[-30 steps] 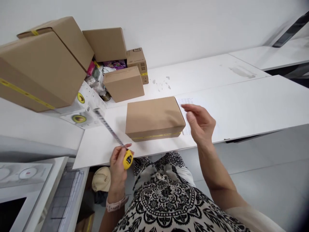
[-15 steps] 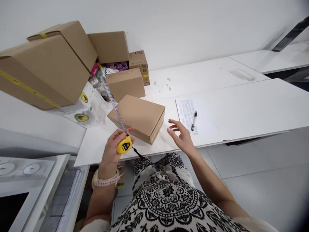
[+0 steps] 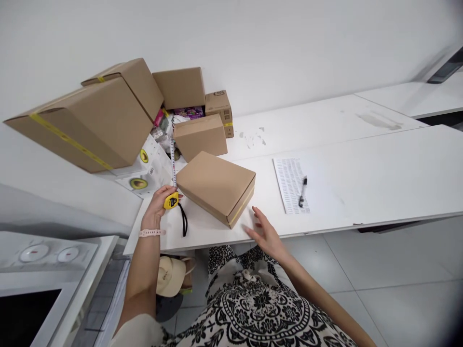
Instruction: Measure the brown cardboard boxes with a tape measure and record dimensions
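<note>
Head camera: I see a closed cardboard box (image 3: 216, 185) on the white surface (image 3: 347, 188). At its nine o'clock, the left hand (image 3: 157, 202) grasps a yellow tape measure (image 3: 171, 200), blade (image 3: 174, 168) extended toward twelve; near four, the right hand (image 3: 270, 240) is released, spread.

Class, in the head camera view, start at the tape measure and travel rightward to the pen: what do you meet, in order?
Yellow tape measure → yellow-taped cardboard box → right hand → pen lying on a printed sheet.
</note>
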{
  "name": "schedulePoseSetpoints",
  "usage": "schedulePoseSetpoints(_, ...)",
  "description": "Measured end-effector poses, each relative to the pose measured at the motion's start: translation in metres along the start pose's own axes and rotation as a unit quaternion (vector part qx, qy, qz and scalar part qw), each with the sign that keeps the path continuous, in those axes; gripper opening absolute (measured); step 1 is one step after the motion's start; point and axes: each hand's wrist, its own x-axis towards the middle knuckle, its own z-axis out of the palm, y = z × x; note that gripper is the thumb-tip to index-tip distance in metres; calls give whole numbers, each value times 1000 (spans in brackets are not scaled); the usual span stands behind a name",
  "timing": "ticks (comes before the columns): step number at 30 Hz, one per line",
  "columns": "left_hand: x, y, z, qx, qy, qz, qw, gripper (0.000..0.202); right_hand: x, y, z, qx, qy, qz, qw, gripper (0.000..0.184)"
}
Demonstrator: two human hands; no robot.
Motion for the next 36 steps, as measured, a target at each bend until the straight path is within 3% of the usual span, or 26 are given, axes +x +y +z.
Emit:
schedulePoseSetpoints(4, -4, 0, 12, 22, -62, -26, 998, 38, 11, -3, 8, -20, -37, -60, 997, 102)
schedulePoseSetpoints(6, -17, 5, 18, 31, -83, -32, 996, 38, 14, -12, 4, -27, -42, -88, 995, 108)
schedulePoseSetpoints(8, -37, 17, 24, 32, -96, -30, 994, 36, 12, -32, -7, -35, -12, -109, 993, 104)
schedulePoseSetpoints(13, -88, 67, 40, -45, -105, 22, 993, 33, 8, -94, -55, -76, 138, -103, 982, 83)
schedulePoseSetpoints(15, -98, 81, 51, -64, -124, 21, 990, 31, 19, -102, -72, -81, 184, -81, 976, 72)
schedulePoseSetpoints(17, -99, 87, 63, -72, -130, 6, 989, 28, 36, -97, -83, -56, 192, -60, 978, 66)
schedulePoseSetpoints(21, -91, 85, 79, -86, -71, -23, 993, 15, 75, -85, -92, 18, 162, -33, 986, 72)
schedulePoseSetpoints(25, -97, 81, 79, -90, -27, -21, 995, 9, 104, -94, -91, -7, 149, -29, 988, 77)
schedulePoseSetpoints(28, -117, 68, 81, -75, -80, -72, 991, 11, 118, -101, -88, -38, 143, -40, 988, 68)
schedulePoseSetpoints(32, -140, 41, 95, -25, -191, -198, 961, 19, 130, -101, -89, -66, 166, -99, 979, 62)
schedulePoseSetpoints(36, -134, 29, 117, 13, -213, -227, 950, 24, 145, -113, -94, -126, 167, -203, 957, 49)
